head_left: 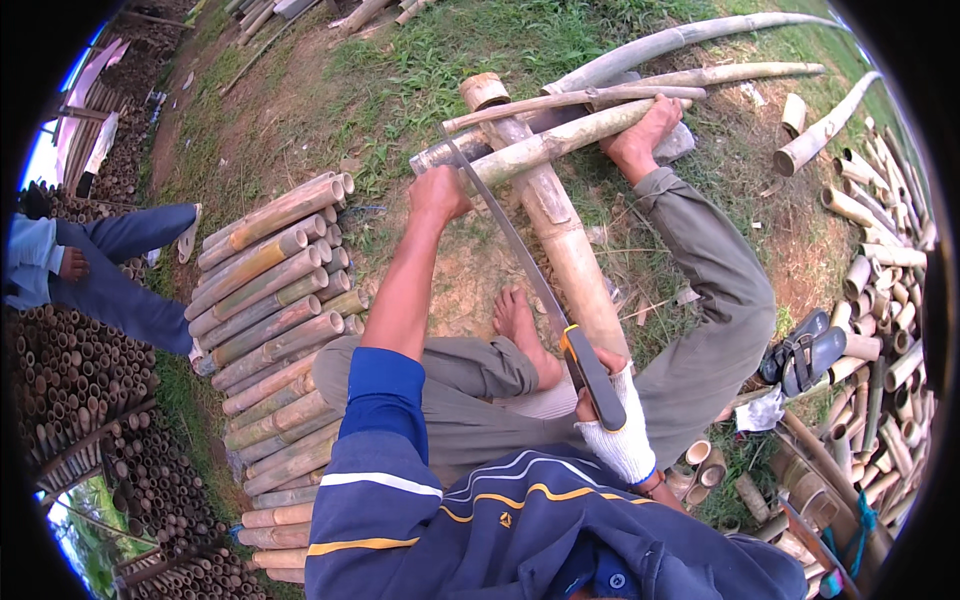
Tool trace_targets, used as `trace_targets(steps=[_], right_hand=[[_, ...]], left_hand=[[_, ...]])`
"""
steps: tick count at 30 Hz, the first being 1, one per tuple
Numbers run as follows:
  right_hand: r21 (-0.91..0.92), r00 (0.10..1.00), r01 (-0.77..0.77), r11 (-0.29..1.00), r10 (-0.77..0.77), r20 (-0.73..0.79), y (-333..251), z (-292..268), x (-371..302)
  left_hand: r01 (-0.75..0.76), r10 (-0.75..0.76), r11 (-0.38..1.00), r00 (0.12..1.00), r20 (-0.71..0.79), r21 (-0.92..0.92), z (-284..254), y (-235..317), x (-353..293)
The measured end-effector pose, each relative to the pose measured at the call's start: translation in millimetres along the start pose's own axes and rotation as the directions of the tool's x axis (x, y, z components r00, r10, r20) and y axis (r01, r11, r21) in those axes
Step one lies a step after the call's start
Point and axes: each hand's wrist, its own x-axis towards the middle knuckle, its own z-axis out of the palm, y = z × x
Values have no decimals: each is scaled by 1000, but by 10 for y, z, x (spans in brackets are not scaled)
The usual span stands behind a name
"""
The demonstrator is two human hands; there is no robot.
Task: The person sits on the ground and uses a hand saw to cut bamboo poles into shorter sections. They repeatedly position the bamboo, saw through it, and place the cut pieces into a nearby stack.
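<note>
My left hand [440, 194] is closed at the left end of a pale green bamboo pole [565, 140]. The pole lies across a thick bamboo post [562, 235] on the ground. In a white knit glove, my right hand [615, 420] grips a handsaw [520, 250] by its black and yellow handle. The long blade slants up and left, its far part beside the pole's left end and my left hand. Whether the teeth touch the pole I cannot tell. My right foot [640, 140] presses on the pole's right part; my left foot [525, 335] stands beside the post.
Cut bamboo lengths [280, 290] are stacked at my left. More cut pieces [890, 290] are heaped at the right near dark sandals [805, 350]. Long bamboo poles [690, 45] lie ahead on the grass. Another person's legs [130, 250] show at far left.
</note>
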Motion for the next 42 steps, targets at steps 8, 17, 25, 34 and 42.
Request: trace_targets(steps=[8, 17, 25, 34, 42], right_hand=[[186, 990, 132, 974, -122, -65, -47, 855, 2179], [-75, 998, -67, 995, 68, 15, 14, -42, -273], [48, 980, 199, 979, -198, -33, 210, 808, 1867], [-17, 990, 108, 994, -109, -86, 1046, 70, 3], [91, 952, 304, 948, -307, 12, 649, 745, 2194]], left_hand=[[0, 0, 1000, 1000, -2, 27, -76, 69, -8], [-22, 22, 1000, 1000, 3, -11, 41, 68, 9], [63, -59, 996, 996, -65, 61, 119, -8, 140], [-39, 44, 996, 998, -53, 77, 391, 121, 390], [105, -90, 991, 979, -180, 78, 806, 40, 819]])
